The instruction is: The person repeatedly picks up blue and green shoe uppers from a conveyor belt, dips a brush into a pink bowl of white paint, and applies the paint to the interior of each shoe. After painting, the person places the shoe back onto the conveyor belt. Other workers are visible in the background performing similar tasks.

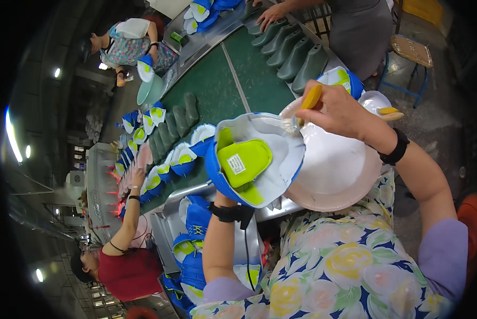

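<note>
My left hand point(224, 200) holds up a blue shoe upper point(281, 173) from below. Its fingers are hidden behind the upper, whose white inside faces me and shows a lime-green heel patch with a white label. Pinched in my right hand point(338, 110) is a brush point(312, 98) with a yellow handle. Its pale bristles touch the white lining near the upper's far right edge. Under my right hand stands a large whitish basin point(350, 183), partly covered by the upper. A smaller white bowl point(374, 99) with a yellow-handled tool point(390, 112) lies beyond my right wrist.
A green conveyor belt point(209, 74) carries grey-green shoe lasts point(297, 58) and more blue uppers point(182, 159). Further uppers point(190, 266) fill a metal tray by my left forearm. Co-workers stand at left, far left and far side. A stool point(411, 50) is at right.
</note>
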